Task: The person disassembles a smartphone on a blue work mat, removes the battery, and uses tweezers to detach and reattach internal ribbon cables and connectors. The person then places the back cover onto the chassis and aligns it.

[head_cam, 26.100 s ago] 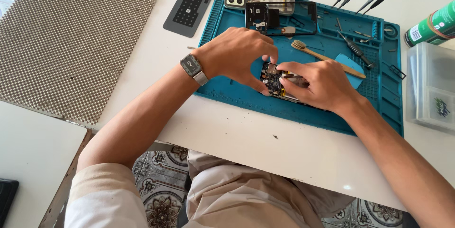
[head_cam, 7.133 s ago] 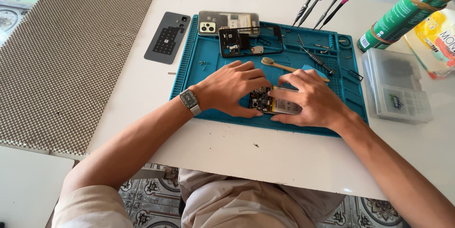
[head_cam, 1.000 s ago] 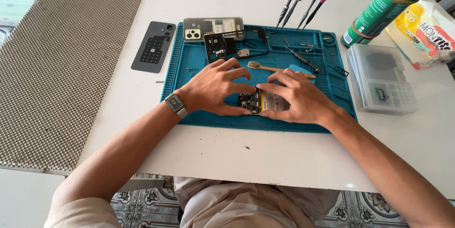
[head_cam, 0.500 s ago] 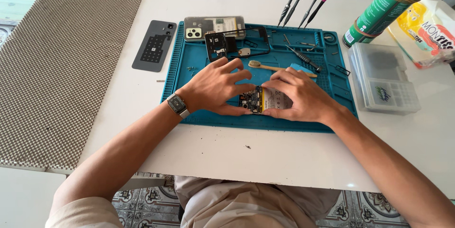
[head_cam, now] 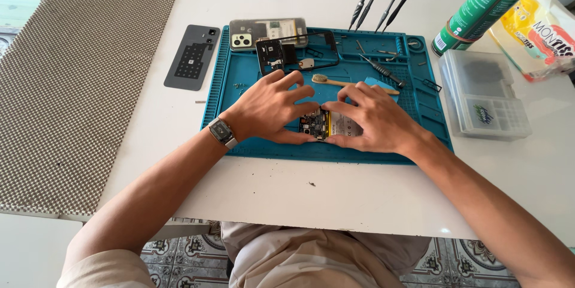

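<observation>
An opened phone, its circuit board and battery exposed, lies on a blue repair mat. My left hand, a watch on its wrist, grips the phone's left end with the fingers curled over the board. My right hand holds the phone's right side and covers most of the battery. Behind my hands lie a bamboo brush, a black phone frame and a phone back cover.
A dark phone panel lies left of the mat on the white table. Several screwdrivers stand at the mat's far edge. A green can, a tissue pack and a clear parts box sit right. A grey dotted mat covers the left.
Both hands stay on the phone in the same place. Only the camera view has shifted slightly; the fingers have barely moved.
</observation>
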